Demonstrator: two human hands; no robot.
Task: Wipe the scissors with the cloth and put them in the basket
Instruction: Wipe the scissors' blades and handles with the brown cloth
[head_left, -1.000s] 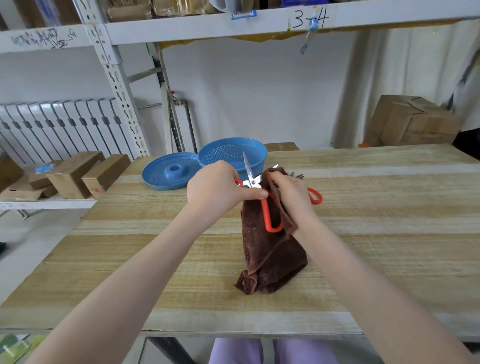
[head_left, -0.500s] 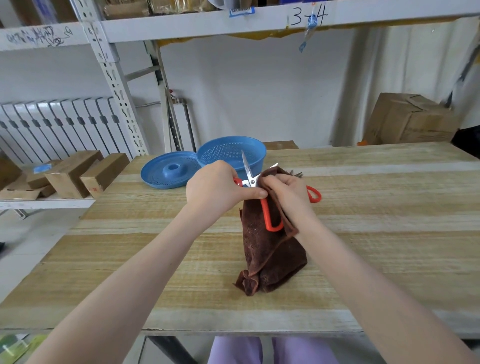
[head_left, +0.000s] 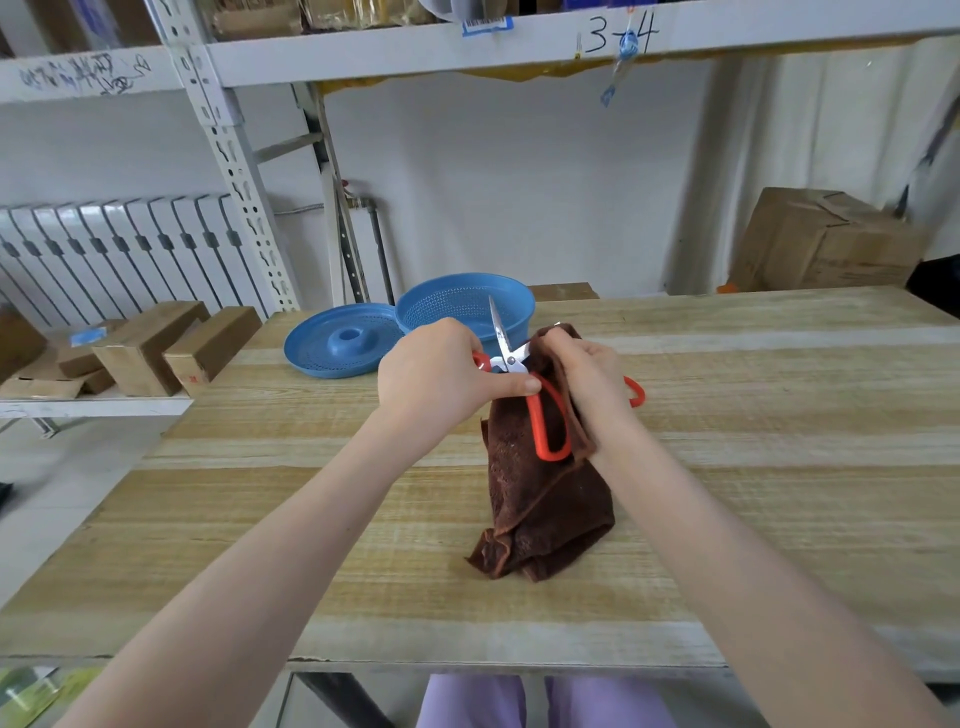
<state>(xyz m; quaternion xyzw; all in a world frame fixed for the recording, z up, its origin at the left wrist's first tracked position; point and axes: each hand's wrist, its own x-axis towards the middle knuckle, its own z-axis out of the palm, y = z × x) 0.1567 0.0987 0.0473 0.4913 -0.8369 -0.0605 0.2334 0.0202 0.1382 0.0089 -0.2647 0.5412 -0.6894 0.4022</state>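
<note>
Red-handled scissors (head_left: 546, 426) stand blades-up over the middle of the wooden table (head_left: 260, 519). My left hand (head_left: 441, 379) grips them near the pivot, one silver blade rising above my fingers. My right hand (head_left: 592, 382) pinches the top of a dark brown cloth (head_left: 540, 504) against the other blade. The cloth hangs down and its lower end bunches on the table. A red handle loop (head_left: 635, 392) of another pair of scissors shows behind my right hand. The blue perforated basket (head_left: 462, 306) stands just behind my hands.
A blue perforated lid (head_left: 337, 340) lies left of the basket. Wooden blocks (head_left: 171, 348) sit on a low shelf at the left. A cardboard box (head_left: 826, 239) stands beyond the table's right rear. A metal shelf (head_left: 467, 41) runs overhead.
My right hand with the cloth has shifted slightly along the blade. The scissors and my left hand have stayed where they were.
</note>
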